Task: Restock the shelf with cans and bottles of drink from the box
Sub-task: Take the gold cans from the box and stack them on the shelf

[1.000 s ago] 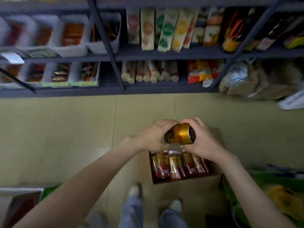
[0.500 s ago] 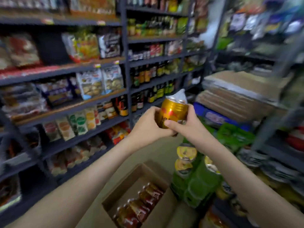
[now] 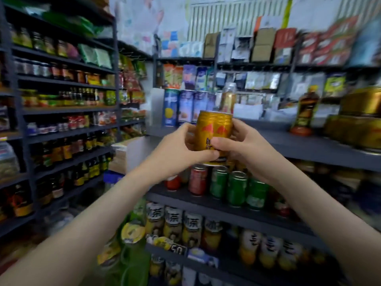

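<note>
Dark shelving (image 3: 68, 110) packed with bottles and packets fills the left side. Ahead and to the right, a grey shelf (image 3: 309, 147) carries tall blue cans (image 3: 185, 108) at its back, a brown bottle (image 3: 305, 112), and a blurred stack of gold tins (image 3: 358, 129) at the far right. On the board below stands a row of red and green cans (image 3: 237, 190). Both arms reach forward. The left hand (image 3: 177, 149) and right hand (image 3: 247, 147) grip one gold can (image 3: 213, 129) upright between them, in the air before the grey shelf's front edge and higher than the row below. The fingers (image 3: 221, 144) of each hand curl round its sides, and the thumbs nearly meet across the label.
</note>
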`<action>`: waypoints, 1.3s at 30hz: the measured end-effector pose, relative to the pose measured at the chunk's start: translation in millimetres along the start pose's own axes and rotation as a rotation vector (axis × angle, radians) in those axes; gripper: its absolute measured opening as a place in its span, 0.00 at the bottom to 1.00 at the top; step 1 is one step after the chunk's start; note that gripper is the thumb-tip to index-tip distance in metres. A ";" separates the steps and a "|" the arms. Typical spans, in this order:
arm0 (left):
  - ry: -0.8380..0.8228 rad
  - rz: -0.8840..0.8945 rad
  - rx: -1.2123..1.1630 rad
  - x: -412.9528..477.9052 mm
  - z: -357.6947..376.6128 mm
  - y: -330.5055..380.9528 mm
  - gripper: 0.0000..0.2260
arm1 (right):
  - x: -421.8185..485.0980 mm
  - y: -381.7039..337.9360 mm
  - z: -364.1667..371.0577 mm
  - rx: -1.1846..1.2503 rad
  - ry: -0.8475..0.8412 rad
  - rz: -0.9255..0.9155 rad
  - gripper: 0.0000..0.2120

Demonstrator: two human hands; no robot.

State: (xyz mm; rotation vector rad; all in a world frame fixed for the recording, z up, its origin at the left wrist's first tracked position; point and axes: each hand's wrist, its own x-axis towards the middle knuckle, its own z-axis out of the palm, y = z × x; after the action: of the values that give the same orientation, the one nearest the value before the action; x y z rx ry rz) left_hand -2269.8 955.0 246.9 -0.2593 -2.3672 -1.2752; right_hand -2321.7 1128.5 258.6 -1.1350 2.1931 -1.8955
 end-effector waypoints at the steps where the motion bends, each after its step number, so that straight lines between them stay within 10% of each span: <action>1: -0.011 0.014 -0.006 6.4 27.4 17.4 0.28 | -14.7 -2.7 -29.6 -0.034 0.007 -0.006 0.29; 10: -0.115 0.099 -0.243 79.9 206.3 137.9 0.32 | -89.5 -27.0 -237.0 -0.401 0.199 -0.038 0.32; 16: -0.112 0.137 -0.362 150.9 277.5 174.1 0.21 | -112.0 -16.8 -345.7 -0.843 0.702 -0.196 0.22; 21: -0.084 0.205 -0.341 209.3 327.3 191.3 0.31 | -108.4 5.0 -428.9 -1.160 0.879 -0.107 0.26; 39: 0.008 0.284 -0.236 244.7 402.7 200.1 0.21 | -86.2 53.8 -485.1 -1.530 0.849 -0.213 0.33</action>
State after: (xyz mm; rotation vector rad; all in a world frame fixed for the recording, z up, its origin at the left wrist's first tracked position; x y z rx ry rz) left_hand -2530.2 1390.4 315.5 -0.6369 -2.0800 -1.4072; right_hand -2510.3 1584.9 300.6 -0.4178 4.2865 -0.2704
